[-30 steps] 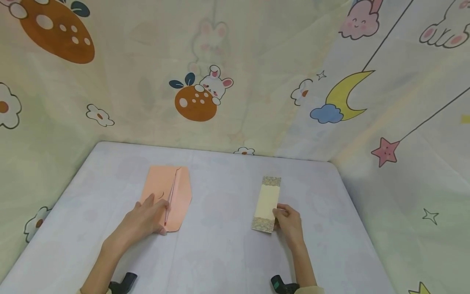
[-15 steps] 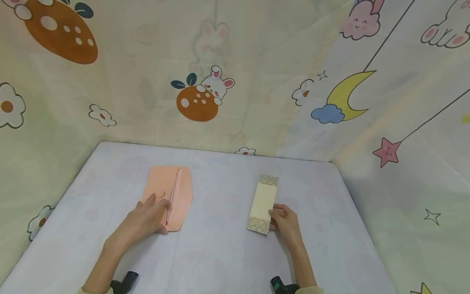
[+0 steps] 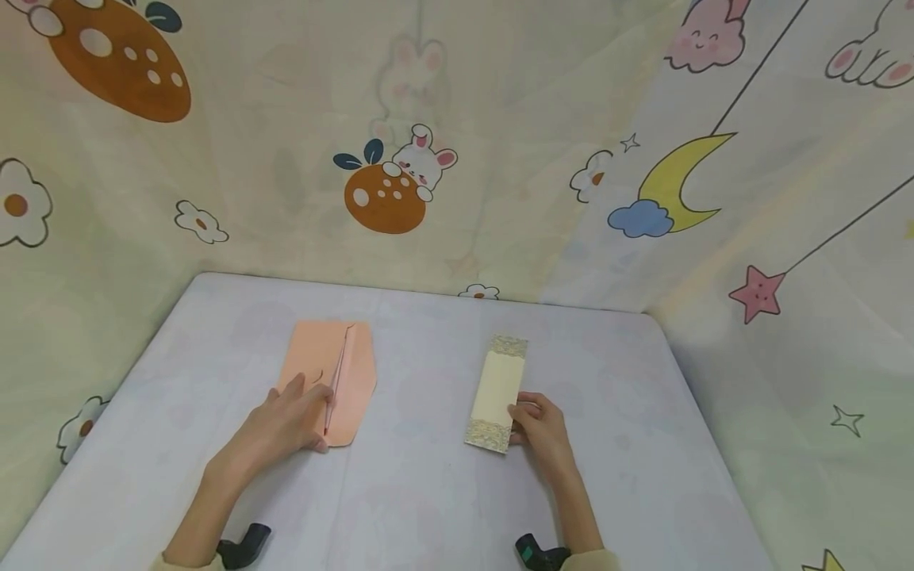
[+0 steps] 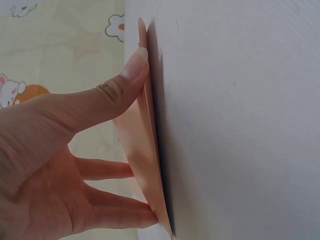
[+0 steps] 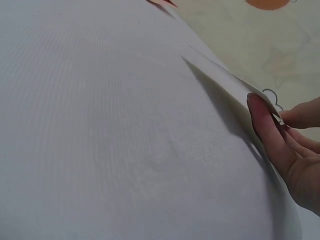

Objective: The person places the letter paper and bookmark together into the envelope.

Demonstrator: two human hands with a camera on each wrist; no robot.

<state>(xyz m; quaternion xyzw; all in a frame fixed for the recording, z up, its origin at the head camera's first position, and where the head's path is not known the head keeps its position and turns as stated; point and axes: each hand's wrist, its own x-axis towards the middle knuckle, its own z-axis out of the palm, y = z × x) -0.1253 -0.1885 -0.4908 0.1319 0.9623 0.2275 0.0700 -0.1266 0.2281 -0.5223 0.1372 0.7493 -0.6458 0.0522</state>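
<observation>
The card (image 3: 497,388) looks light and creasable; the right hand (image 3: 543,432) sensibly pinches its edge. The left hand (image 3: 278,426), fingers apart, touches the envelope (image 3: 357,388).

Left grip (image 3: 281,422) on probable envelope (image 3: 357,385), right grip (image 3: 544,432) holding card (image 3: 496,393)

One left hand (image 3: 286,419) and one right hand (image 3: 544,432) are showing in the head view. Two sleeves (image 3: 187,562) and two black wrist pieces (image 3: 246,547) are also appearing. One folded paper (image 3: 358,373), one card (image 3: 497,388) and one table (image 3: 414,484) are showing. Five printed flowers (image 3: 16,205), two orange fruits (image 3: 384,206), one moon (image 3: 664,181), one blue cloud (image 3: 640,219) and two four-pointed sparkles (image 3: 847,421) are showing besides.
</observation>
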